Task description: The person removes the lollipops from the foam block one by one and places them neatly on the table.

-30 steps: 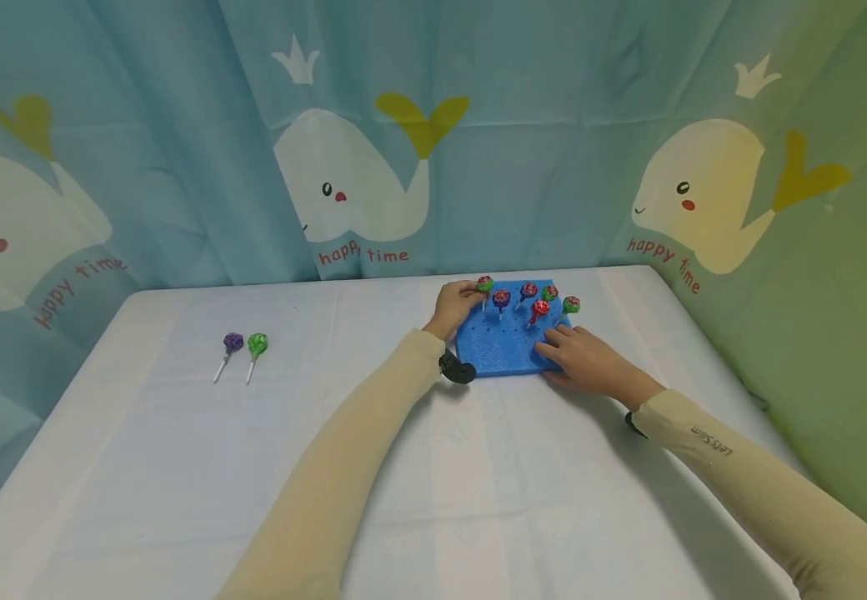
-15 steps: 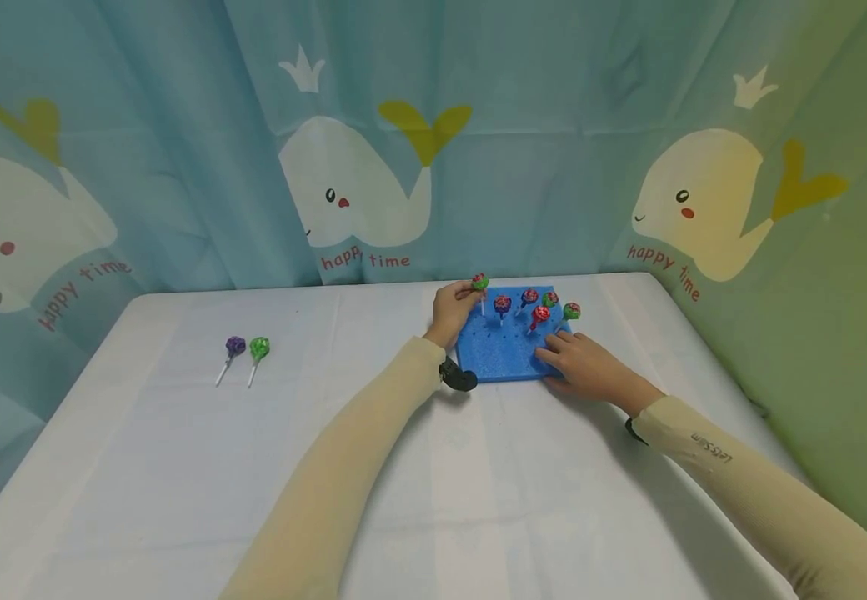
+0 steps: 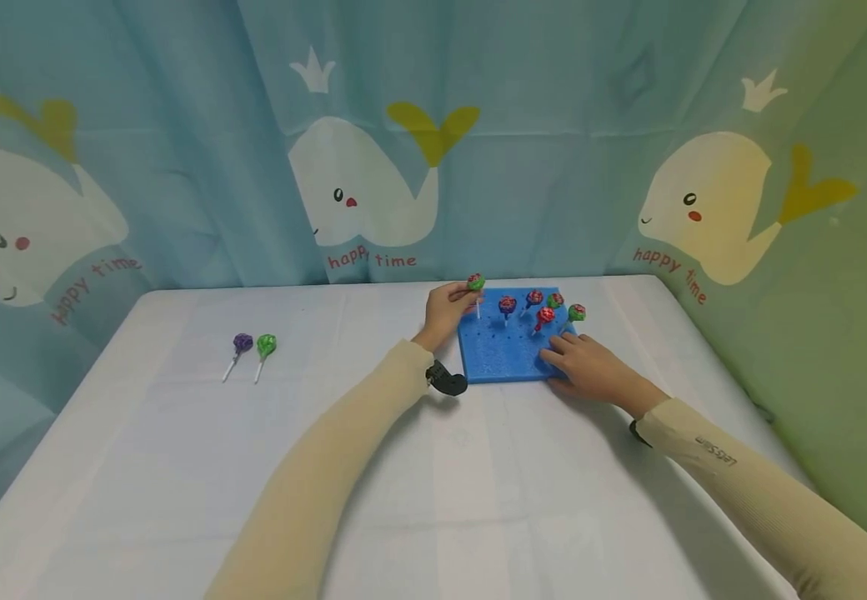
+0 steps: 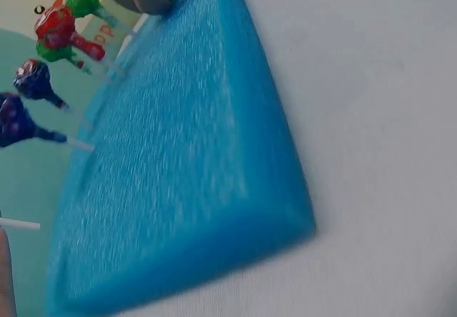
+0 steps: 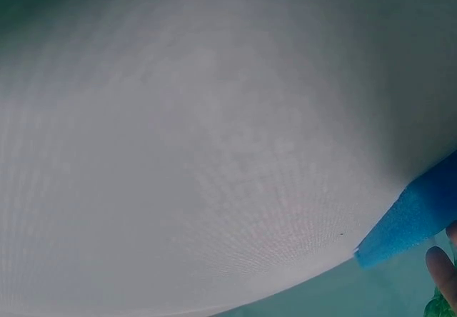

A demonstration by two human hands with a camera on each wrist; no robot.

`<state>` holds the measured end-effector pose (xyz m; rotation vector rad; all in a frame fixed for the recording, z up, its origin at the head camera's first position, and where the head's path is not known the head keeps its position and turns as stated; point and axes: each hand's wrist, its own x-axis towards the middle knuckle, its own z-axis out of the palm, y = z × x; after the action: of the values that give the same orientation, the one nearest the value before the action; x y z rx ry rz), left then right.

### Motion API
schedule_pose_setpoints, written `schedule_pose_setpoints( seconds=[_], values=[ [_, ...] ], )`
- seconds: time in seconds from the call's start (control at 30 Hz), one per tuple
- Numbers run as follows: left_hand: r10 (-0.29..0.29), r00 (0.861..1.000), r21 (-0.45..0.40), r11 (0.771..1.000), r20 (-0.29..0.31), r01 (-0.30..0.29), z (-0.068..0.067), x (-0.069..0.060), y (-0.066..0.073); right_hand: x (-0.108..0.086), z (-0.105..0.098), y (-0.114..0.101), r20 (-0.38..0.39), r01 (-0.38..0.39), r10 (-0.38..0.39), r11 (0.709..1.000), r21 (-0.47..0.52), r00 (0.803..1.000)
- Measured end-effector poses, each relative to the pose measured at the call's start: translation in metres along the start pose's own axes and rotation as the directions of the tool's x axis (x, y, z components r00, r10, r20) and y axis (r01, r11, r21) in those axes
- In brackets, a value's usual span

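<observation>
White tabletop [image 3: 141, 467]: left grip [image 3: 445, 315] pinches green-red lollipop [image 3: 476, 282] below its head, over blue board [image 3: 504, 358]; right grip [image 3: 589, 365] clasps board's edge.

Muted light casts a soft shadow [image 3: 666, 492] left of the right sleeve [image 3: 749, 483]; the blue block [image 4: 171, 138] looks blurred in the left wrist view.

The board [image 3: 504, 357] is blue, the curtain [image 3: 534, 200] whale-patterned.

Past the left wrist view's edge we cannot see the head of one lollipop [image 4: 20, 224]; the right wrist view crops the blue board [image 5: 403, 228].
</observation>
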<state>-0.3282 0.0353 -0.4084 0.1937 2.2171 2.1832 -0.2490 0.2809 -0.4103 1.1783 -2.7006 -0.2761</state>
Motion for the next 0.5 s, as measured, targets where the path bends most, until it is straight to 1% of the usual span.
schedule_pose_setpoints(
  seconds=[0.13, 0.33, 0.5],
  values=[
    [0.01, 1.0, -0.022, 1.0, 0.002, -0.01, -0.01, -0.002, 0.0, -0.001, 0.0, 0.0, -0.002, 0.004, -0.004, 1.0, 0.001, 1.0],
    [0.007, 1.0, -0.006, 1.0, 0.008, -0.007, -0.026, -0.005, 0.0, -0.001, 0.0, -0.001, 0.0, -0.004, 0.004, 1.0, 0.014, 1.0],
    [0.001, 1.0, -0.001, 1.0, 0.021, -0.001, -0.038, -0.01, 0.002, 0.0, -0.001, -0.001, 0.006, -0.007, 0.007, 1.0, 0.014, 1.0]
  ],
)
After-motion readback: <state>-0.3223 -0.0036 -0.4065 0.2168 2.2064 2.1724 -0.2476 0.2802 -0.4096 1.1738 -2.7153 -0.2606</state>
